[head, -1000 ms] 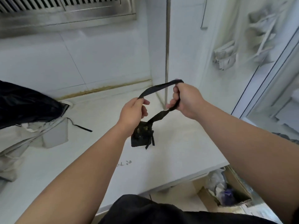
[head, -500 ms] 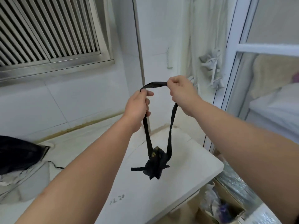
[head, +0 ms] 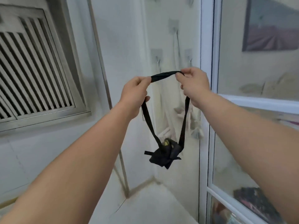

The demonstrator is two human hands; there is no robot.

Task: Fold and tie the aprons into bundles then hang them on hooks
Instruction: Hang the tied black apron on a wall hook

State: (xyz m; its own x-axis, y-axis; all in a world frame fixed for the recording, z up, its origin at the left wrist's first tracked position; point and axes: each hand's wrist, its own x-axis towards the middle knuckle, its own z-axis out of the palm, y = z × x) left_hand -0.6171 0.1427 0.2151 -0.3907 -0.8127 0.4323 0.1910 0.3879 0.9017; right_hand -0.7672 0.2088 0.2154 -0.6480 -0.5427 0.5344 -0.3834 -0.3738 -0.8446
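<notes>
A small black apron bundle point(head: 165, 155), tied tight, hangs in the air from its black neck strap point(head: 163, 75). My left hand point(head: 135, 92) pinches the strap's left end and my right hand point(head: 193, 85) pinches its right end, so the loop is stretched level between them. Two square adhesive wall hooks, one point(head: 156, 56) on the left and one point(head: 189, 55) on the right, sit on the white wall just above and behind the strap. White apron bundles point(head: 192, 120) hang on the wall lower down behind the black one.
A louvred metal vent point(head: 32, 70) fills the upper left. A white-framed glass door point(head: 208, 110) stands on the right. The white counter point(head: 145, 206) lies below, meeting the wall in a corner. More hooks point(head: 174, 24) are higher on the wall.
Both hands have lifted the strap and bundle up off the counter and toward the wall hooks. The view has tilted up, and the dark cloth pile on the left has left the frame.
</notes>
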